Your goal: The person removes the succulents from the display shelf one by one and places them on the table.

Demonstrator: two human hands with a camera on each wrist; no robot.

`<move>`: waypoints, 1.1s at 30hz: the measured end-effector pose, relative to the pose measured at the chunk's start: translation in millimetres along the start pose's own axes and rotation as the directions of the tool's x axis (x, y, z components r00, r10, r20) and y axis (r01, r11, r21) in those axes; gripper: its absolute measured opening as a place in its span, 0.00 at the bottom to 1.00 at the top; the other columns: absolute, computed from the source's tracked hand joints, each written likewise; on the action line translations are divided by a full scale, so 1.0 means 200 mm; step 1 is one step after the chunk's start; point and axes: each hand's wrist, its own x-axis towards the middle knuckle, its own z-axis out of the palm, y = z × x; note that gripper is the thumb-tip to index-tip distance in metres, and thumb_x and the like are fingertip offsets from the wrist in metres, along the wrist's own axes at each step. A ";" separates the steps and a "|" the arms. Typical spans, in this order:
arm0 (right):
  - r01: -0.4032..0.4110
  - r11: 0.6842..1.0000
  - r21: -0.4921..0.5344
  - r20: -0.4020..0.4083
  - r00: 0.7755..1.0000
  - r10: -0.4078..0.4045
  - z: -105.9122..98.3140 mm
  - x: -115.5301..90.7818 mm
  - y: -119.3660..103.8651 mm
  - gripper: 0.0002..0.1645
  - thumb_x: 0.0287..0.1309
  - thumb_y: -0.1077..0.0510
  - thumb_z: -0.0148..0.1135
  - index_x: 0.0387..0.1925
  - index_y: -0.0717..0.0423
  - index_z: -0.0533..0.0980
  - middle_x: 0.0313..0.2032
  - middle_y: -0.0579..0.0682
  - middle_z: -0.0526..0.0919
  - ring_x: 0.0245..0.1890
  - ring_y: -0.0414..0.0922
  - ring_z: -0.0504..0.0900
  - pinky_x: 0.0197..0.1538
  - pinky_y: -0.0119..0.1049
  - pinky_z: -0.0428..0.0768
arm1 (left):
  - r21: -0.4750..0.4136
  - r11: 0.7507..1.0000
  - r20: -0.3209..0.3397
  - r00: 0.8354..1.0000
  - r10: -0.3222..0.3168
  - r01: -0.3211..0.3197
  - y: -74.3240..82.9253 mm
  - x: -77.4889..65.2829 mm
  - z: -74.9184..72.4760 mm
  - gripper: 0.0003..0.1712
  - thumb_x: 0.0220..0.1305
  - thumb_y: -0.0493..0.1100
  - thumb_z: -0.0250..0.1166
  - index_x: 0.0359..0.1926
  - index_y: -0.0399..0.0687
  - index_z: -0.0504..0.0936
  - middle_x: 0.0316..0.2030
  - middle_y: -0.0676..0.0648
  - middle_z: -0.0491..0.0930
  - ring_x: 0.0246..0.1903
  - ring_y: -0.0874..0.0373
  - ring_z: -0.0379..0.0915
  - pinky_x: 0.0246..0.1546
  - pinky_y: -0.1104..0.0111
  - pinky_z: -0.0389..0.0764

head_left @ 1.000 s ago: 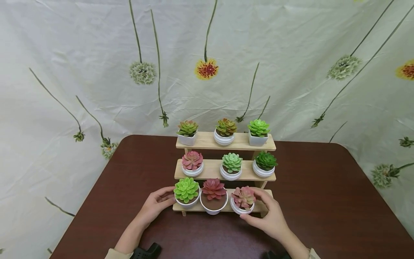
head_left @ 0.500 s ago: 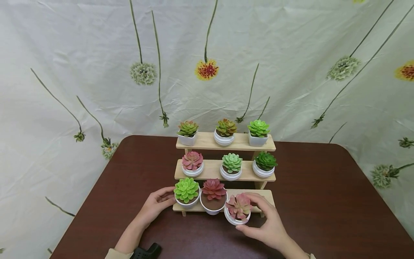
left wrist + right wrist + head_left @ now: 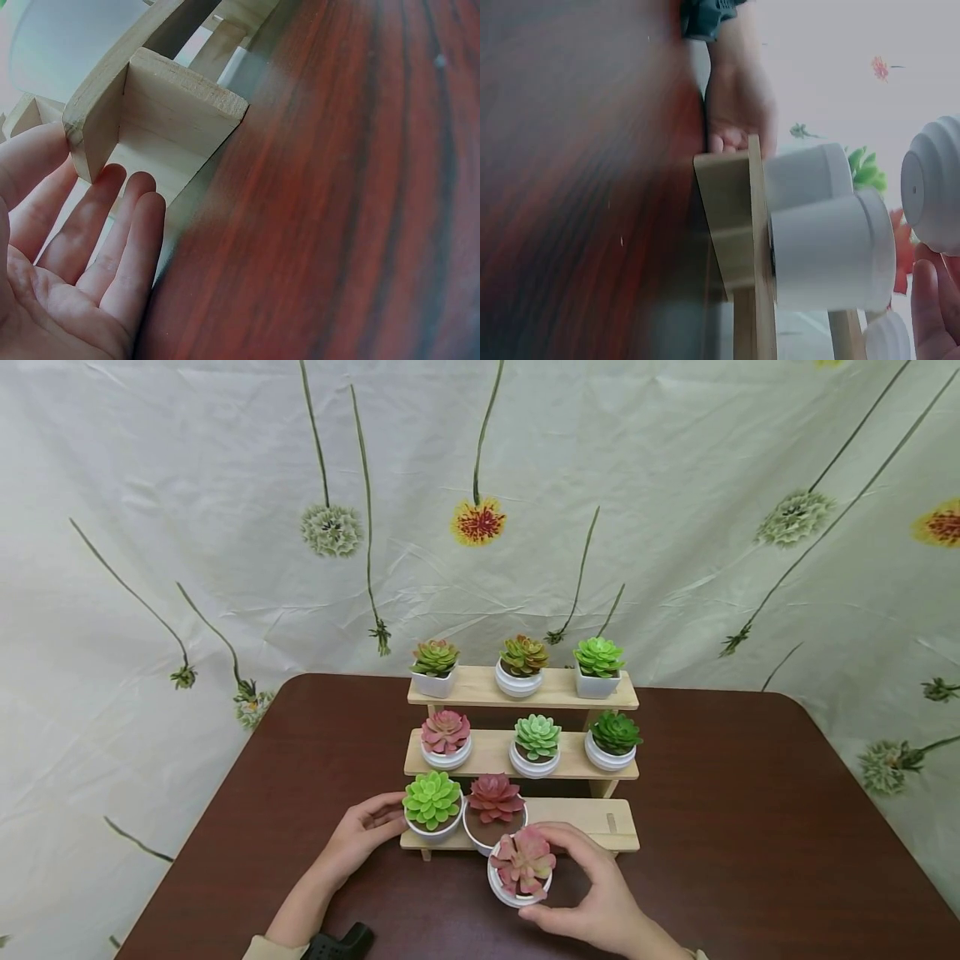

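Note:
My right hand (image 3: 592, 893) holds a small white pot with a pink succulent (image 3: 522, 862) between thumb and fingers. It hangs in front of the lowest shelf, clear of it; the right wrist view shows the underside of the ridged pot (image 3: 934, 187). My left hand (image 3: 367, 831) grips the left end of the lowest shelf of a three-tier wooden plant stand (image 3: 585, 820). In the left wrist view, thumb and fingers lie around the board end (image 3: 86, 146). A bright green succulent (image 3: 432, 800) and a dark red one (image 3: 495, 797), both in white pots, stand on that shelf.
Several more potted succulents stand on the upper tiers, among them a pink one (image 3: 446, 732), a pale green one (image 3: 537, 735) and a dark green one (image 3: 615, 732). Under the stand lies a dark brown table (image 3: 750, 827). A flower-print cloth (image 3: 637, 460) hangs behind.
My right hand has lifted the pink succulent off the right of the lowest shelf and carried it toward the front and left. The left hand has stayed at the shelf end.

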 end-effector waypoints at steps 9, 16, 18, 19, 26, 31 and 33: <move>0.037 0.999 0.034 0.072 0.997 -0.039 0.09 -0.01 0.06 0.40 0.40 0.59 0.77 0.56 0.62 0.69 0.50 0.56 0.76 0.50 0.46 0.75 0.57 0.33 0.69 | -0.009 1.000 0.011 1.000 -0.001 0.001 0.00 0.00 0.00 0.25 0.61 0.32 0.62 0.57 0.23 0.68 0.52 0.27 0.72 0.45 0.65 0.76 0.45 0.73 0.76; 0.036 0.999 0.035 0.116 0.992 -0.040 0.15 -0.06 0.15 0.42 0.40 0.55 0.78 0.58 0.59 0.68 0.52 0.54 0.76 0.51 0.46 0.75 0.57 0.35 0.70 | -0.009 1.000 0.009 1.000 0.015 -0.015 0.00 0.00 0.00 0.25 0.61 0.32 0.62 0.57 0.23 0.68 0.52 0.30 0.73 0.45 0.65 0.76 0.45 0.72 0.76; 0.041 0.998 0.037 0.129 0.991 -0.046 0.17 -0.06 0.16 0.43 0.39 0.55 0.78 0.58 0.59 0.68 0.52 0.55 0.76 0.52 0.47 0.75 0.57 0.37 0.70 | -0.005 1.000 0.008 1.000 0.016 -0.016 0.00 0.00 0.00 0.25 0.61 0.32 0.62 0.57 0.23 0.69 0.52 0.30 0.73 0.45 0.64 0.76 0.45 0.72 0.76; 0.041 0.998 0.039 0.136 0.990 -0.046 0.18 -0.06 0.16 0.43 0.39 0.55 0.78 0.58 0.59 0.68 0.52 0.55 0.76 0.52 0.47 0.75 0.57 0.37 0.71 | -0.003 1.000 0.007 1.000 0.015 -0.015 0.00 0.00 0.00 0.25 0.61 0.32 0.62 0.57 0.23 0.69 0.52 0.30 0.73 0.45 0.65 0.76 0.45 0.72 0.76; 0.029 1.000 0.012 0.178 0.984 -0.031 0.22 -0.02 0.11 0.44 0.35 0.57 0.80 0.57 0.59 0.69 0.51 0.53 0.76 0.52 0.45 0.75 0.56 0.36 0.72 | 0.006 1.000 0.005 1.000 0.009 -0.009 0.00 0.00 0.00 0.25 0.60 0.31 0.62 0.56 0.23 0.69 0.51 0.29 0.73 0.45 0.65 0.76 0.44 0.73 0.76; 0.018 1.000 0.015 0.220 0.975 -0.021 0.24 0.01 0.06 0.45 0.30 0.62 0.81 0.55 0.63 0.69 0.49 0.55 0.77 0.50 0.44 0.76 0.54 0.35 0.73 | 0.007 1.000 0.002 1.000 0.000 0.000 0.00 0.00 0.00 0.25 0.60 0.32 0.62 0.57 0.24 0.69 0.51 0.29 0.73 0.45 0.65 0.76 0.44 0.73 0.76; 0.003 1.000 0.027 0.238 0.971 -0.009 0.27 -0.03 0.11 0.45 0.31 0.61 0.81 0.56 0.63 0.69 0.50 0.54 0.77 0.50 0.43 0.75 0.54 0.35 0.73 | 0.007 1.000 -0.001 1.000 -0.014 0.014 0.00 0.00 0.00 0.25 0.60 0.32 0.62 0.57 0.24 0.69 0.52 0.28 0.72 0.45 0.65 0.76 0.44 0.73 0.76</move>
